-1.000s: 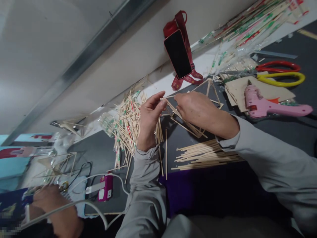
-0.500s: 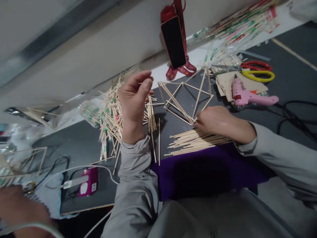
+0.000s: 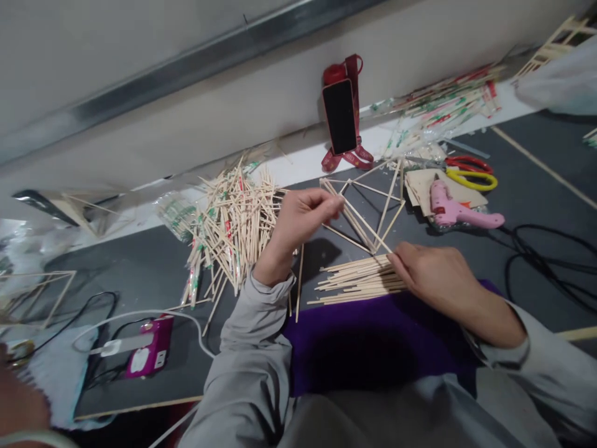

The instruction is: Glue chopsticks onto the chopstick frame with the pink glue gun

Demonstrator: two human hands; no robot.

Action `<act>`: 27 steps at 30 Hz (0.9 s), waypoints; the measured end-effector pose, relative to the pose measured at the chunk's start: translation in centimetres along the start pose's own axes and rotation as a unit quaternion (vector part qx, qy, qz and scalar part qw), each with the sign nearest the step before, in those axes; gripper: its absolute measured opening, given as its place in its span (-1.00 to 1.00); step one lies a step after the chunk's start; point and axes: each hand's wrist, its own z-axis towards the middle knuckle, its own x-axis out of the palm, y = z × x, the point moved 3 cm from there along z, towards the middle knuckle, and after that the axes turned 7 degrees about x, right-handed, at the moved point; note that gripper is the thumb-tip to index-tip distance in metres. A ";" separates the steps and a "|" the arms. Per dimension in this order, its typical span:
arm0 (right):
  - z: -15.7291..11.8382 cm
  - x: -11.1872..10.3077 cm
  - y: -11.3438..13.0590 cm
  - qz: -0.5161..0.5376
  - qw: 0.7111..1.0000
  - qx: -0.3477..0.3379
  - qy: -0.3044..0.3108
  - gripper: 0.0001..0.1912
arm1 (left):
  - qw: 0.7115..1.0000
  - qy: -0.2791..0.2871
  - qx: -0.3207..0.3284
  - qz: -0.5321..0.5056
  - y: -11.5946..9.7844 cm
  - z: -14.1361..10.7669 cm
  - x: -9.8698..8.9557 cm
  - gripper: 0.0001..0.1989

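A thin wooden chopstick slants between my two hands. My right hand is closed on its lower end. At its upper end, the fingers of my left hand are pinched together; the exact grip is partly hidden. Just behind the chopstick stands an open frame of joined sticks, partly covered by my left hand. Below my hands, a row of loose chopsticks lies along the edge of a purple cloth.
A big heap of chopsticks lies left. Right are a pink glue gun with a black cable and red-and-yellow-handled scissors. A phone leans against a red-capped bottle. Another person's arm shows lower left, near a magenta box.
My right hand has lifted a chopstick from the row and moved right. My left hand has come down and right to the chopstick's upper end. The camera view has shifted.
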 end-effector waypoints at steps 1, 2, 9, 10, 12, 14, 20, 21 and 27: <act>-0.6 0.1 -0.3 0.015 0.999 -0.001 -0.032 -0.64 | 0.999 0.047 -0.013 0.003 0.1 -0.2 0.5 -0.67; -1.0 0.2 -0.6 0.034 0.997 -0.008 -0.065 -0.65 | 0.996 0.088 -0.022 0.008 0.2 -0.3 1.0 -0.65; -1.3 -0.8 -2.0 0.225 0.937 -0.072 -0.257 -0.64 | 0.987 0.145 0.005 0.071 -0.5 -1.3 2.9 -0.76; -1.2 -1.0 -2.2 0.244 0.928 -0.075 -0.270 -0.64 | 0.986 0.127 0.021 0.106 -0.6 -1.5 2.7 -0.79; -1.2 -1.2 -2.5 0.268 0.917 -0.080 -0.285 -0.64 | 0.980 0.081 0.033 0.177 -0.6 -1.8 2.0 -0.79; -1.2 -1.0 -2.8 0.289 0.910 -0.085 -0.285 -0.66 | 0.975 0.051 -0.005 0.215 0.2 -2.1 1.1 -0.72; -1.2 -0.4 -3.6 0.334 0.897 -0.071 -0.280 -0.66 | 0.967 0.102 -0.188 0.142 4.7 -3.8 1.8 -0.62; -1.1 -0.4 -3.7 0.340 0.896 -0.066 -0.279 -0.66 | 0.964 0.120 -0.167 0.169 5.1 -3.8 2.3 -0.61; -1.0 -0.2 -4.4 0.368 0.891 -0.044 -0.261 -0.68 | 0.880 0.246 -0.020 0.407 6.2 -3.6 5.2 -0.75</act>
